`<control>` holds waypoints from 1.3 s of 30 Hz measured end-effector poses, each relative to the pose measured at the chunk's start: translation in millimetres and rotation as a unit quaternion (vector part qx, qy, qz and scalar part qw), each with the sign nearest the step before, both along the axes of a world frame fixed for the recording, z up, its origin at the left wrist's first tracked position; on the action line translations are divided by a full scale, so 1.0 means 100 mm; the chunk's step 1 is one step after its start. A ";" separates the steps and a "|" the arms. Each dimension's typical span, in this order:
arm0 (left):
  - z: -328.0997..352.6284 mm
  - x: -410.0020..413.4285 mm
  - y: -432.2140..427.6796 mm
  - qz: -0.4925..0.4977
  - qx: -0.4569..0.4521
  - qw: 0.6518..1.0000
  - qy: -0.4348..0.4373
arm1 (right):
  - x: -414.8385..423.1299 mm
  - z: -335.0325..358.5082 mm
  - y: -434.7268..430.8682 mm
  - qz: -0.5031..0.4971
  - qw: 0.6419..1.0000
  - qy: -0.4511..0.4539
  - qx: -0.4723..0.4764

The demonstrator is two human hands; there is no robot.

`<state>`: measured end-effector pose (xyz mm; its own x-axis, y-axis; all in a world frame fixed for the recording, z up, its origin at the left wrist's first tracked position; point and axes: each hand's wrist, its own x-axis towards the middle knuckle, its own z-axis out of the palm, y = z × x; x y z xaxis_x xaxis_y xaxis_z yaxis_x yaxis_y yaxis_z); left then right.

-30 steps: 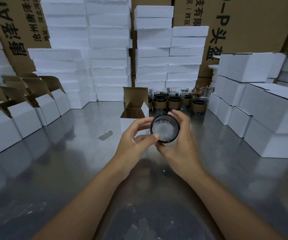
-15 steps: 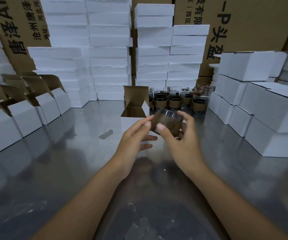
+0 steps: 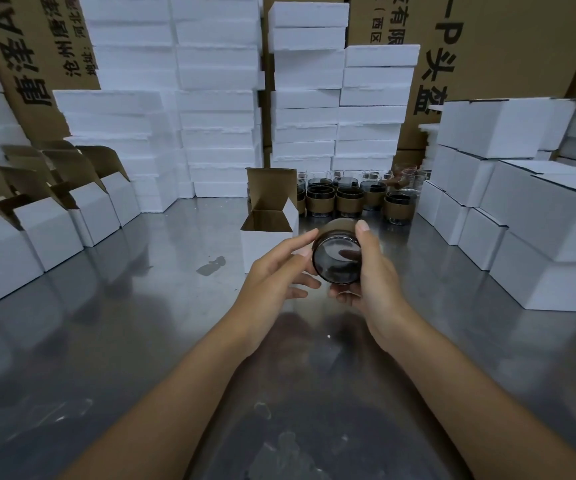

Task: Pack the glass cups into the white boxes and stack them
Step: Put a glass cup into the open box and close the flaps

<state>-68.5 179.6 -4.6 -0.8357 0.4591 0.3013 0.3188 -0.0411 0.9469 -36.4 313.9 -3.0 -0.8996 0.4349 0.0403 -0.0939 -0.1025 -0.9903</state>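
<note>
A glass cup [image 3: 337, 259] with a brown sleeve lies tilted on its side in the air, its round end turned toward me. My right hand [image 3: 369, 278] grips it, thumb on top and fingers underneath. My left hand [image 3: 276, 271] touches the cup's left edge with straight fingertips. Just behind the hands an open white box [image 3: 265, 237] stands on the metal table with its brown flaps up. Several more sleeved cups [image 3: 348, 199] stand in a group behind the box.
Closed white boxes [image 3: 536, 216] are stacked at the right. Open white boxes [image 3: 47, 220] line the left side. White foam blocks [image 3: 217, 98] and brown cartons [image 3: 504, 39] rise at the back. The steel table [image 3: 141, 323] reflects light.
The cup has been turned in my hands: its round end faced me, then its side, and now its end faces me again. Both hands stayed in front of the open box.
</note>
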 end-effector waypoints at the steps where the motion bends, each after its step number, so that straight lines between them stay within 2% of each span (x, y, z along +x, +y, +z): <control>1: 0.00 0.00 0.00 0.000 -0.001 1.000 0.000 | 0.00 0.00 0.00 0.005 1.000 0.003 0.001; 7: 0.00 0.00 0.00 0.005 0.004 1.000 -0.005 | 0.05 0.02 0.01 0.014 1.000 -0.004 0.000; 22: 0.02 -0.02 0.02 0.059 -0.002 0.998 -0.025 | 0.09 -0.07 -0.04 0.019 0.976 0.134 0.168; 25: 0.01 -0.04 0.03 0.069 -0.004 0.997 -0.030 | 0.10 -0.07 -0.05 0.014 0.966 0.140 0.218; 29: 0.03 -0.04 0.02 0.074 0.001 0.997 -0.021 | 0.10 -0.07 -0.03 0.009 0.960 0.148 0.238; 32: 0.00 -0.06 0.02 0.123 -0.035 0.992 0.005 | 0.11 -0.06 -0.03 0.009 0.959 0.145 0.245; 36: -0.08 -0.11 -0.03 0.247 -0.119 0.958 0.088 | 0.11 -0.06 -0.02 0.005 0.959 0.138 0.248; 39: -0.08 -0.17 -0.06 0.302 -0.151 0.935 0.109 | 0.12 -0.06 -0.03 0.006 0.960 0.137 0.244</control>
<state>-86.0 173.7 -13.0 -0.9041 0.0141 0.4271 0.3834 0.4683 0.7960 -24.5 311.2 -9.1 -0.8315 0.2932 0.4718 -0.3588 0.3649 -0.8591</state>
